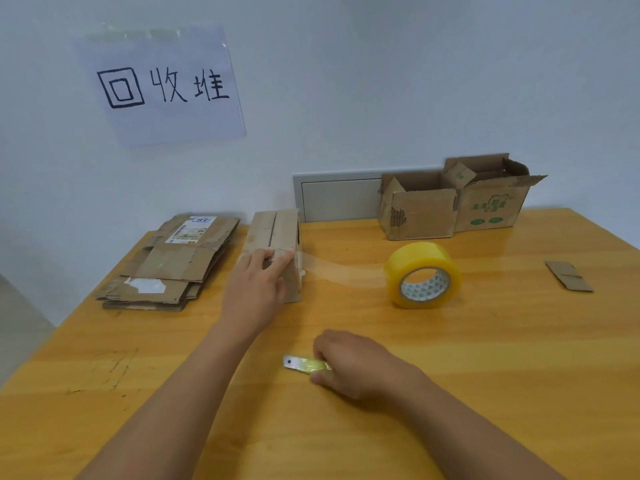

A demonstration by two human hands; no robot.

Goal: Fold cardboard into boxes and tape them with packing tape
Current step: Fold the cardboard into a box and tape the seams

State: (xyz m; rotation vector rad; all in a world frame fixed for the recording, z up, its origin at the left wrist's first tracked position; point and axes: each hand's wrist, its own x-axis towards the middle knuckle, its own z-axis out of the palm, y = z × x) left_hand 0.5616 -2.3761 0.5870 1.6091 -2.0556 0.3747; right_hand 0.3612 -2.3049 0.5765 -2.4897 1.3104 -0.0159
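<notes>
A small folded cardboard box (pixel 273 233) stands on the wooden table (pixel 450 375) left of centre. My left hand (pixel 254 289) lies flat on its near top edge, fingers straight, pressing the tape end down. A clear strip of tape (pixel 339 270) runs from the box's right side to the yellow tape roll (pixel 422 275), which stands on edge to the right. Nearer to me, my right hand (pixel 356 363) grips a small utility knife (pixel 301 363) whose metal blade end pokes out to the left, low over the table.
A stack of flattened cardboard (pixel 169 265) lies at the table's left edge. Two open boxes (pixel 457 202) stand at the back right by the wall. A small cardboard scrap (pixel 568 275) lies far right. A paper sign (pixel 162 84) hangs on the wall.
</notes>
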